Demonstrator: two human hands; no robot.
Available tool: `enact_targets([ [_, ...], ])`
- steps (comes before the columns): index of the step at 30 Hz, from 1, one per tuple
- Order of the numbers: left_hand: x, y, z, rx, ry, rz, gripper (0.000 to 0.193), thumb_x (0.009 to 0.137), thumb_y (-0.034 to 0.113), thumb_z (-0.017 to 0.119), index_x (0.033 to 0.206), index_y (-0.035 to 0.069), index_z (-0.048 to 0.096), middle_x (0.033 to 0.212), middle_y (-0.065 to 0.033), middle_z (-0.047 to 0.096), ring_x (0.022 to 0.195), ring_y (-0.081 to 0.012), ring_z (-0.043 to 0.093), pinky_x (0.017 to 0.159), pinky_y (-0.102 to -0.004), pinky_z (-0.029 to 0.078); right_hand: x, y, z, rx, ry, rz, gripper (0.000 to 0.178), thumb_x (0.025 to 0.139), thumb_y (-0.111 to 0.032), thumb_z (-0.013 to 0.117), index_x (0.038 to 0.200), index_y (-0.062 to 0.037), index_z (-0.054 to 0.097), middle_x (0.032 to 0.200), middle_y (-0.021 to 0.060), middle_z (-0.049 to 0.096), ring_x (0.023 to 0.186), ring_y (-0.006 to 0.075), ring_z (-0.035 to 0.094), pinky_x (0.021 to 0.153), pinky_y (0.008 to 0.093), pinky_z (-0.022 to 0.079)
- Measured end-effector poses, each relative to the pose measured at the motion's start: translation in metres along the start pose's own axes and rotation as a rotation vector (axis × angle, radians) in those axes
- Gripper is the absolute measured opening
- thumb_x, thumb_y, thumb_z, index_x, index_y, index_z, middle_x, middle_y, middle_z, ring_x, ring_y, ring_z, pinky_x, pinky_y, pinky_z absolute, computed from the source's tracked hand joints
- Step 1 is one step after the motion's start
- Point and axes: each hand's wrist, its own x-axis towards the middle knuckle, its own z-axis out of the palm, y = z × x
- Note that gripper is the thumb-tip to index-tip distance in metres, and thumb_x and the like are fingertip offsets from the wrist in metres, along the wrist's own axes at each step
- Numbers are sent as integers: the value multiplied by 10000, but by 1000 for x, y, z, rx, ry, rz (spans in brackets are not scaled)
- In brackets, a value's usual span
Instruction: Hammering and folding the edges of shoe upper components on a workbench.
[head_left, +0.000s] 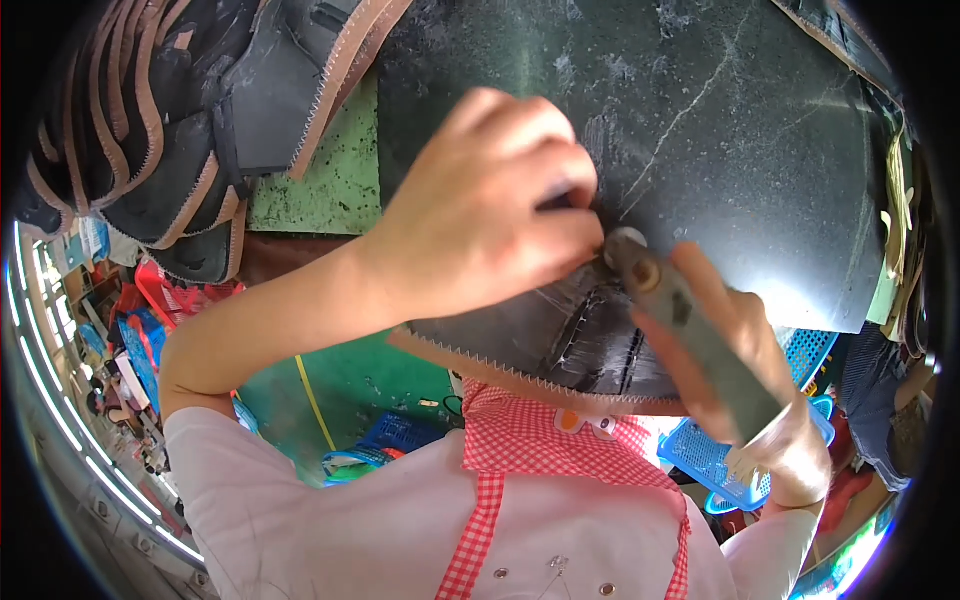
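A black shoe upper (480, 330) with a brown, zigzag-stitched edge lies at the near side of the worktop, under both hands. Above it is my left hand (500, 200), its fingers curled in and blurred; something small and dark shows between them, too unclear to name. My right hand (740, 320) is closed round a long grey metal tool with a brass-coloured rivet (690, 320). The tool's rounded end comes right up to my left fingertips. Motion blur hides its exact kind, and the spot where fingers and tool meet is partly covered.
A dark, scratched board (740, 130) covers most of the worktop, with a green surface (335, 165) showing at its left. Several black uppers with brown edges (270, 90) are heaped at far left. Blue plastic baskets (710, 460) stand low at right, another (405, 432) below left.
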Motion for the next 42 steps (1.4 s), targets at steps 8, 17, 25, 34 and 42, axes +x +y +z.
enact_targets([
  [8, -9, 5, -1, 39, 36, -40, 249, 636, 207, 897, 847, 160, 772, 993, 24, 670, 995, -260, 612, 877, -430, 452, 3, -2, 6, 38, 4, 16, 153, 1004, -41, 657, 1112, 28, 573, 815, 161, 600, 643, 334, 644, 581, 338, 472],
  [17, -16, 1, -12, -58, 3, -158, 257, 635, 165, 905, 862, 153, 784, 1011, 14, 672, 1003, -249, 604, 879, -423, 467, 9, -6, 7, 126, -28, -27, 118, 1013, -36, 648, 1097, 11, 580, 808, 178, 632, 623, 351, 668, 552, 348, 469],
  [25, -13, -4, -13, -170, -149, -46, 199, 722, 124, 870, 812, 114, 692, 924, -7, 656, 917, -233, 649, 777, -381, 511, 15, -4, 13, 22, 40, -127, 156, 1005, -43, 649, 1134, 25, 595, 891, 165, 548, 700, 404, 667, 575, 388, 478],
  [34, 22, 46, 19, -747, 108, -161, 175, 797, -47, 846, 903, 41, 737, 901, -80, 663, 831, -200, 675, 700, -325, 534, -61, 48, -24, 31, 428, 29, 260, 1042, -55, 630, 1288, 21, 660, 973, 122, 689, 775, 135, 628, 690, 308, 498],
  [42, 74, 51, 80, -140, 86, -78, 429, 766, 162, 873, 1163, 168, 711, 926, 12, 699, 884, -202, 621, 798, -388, 497, -78, 50, -41, -51, 330, 218, 241, 1019, -70, 656, 1228, 47, 676, 825, 70, 683, 659, 123, 604, 592, 305, 460],
])
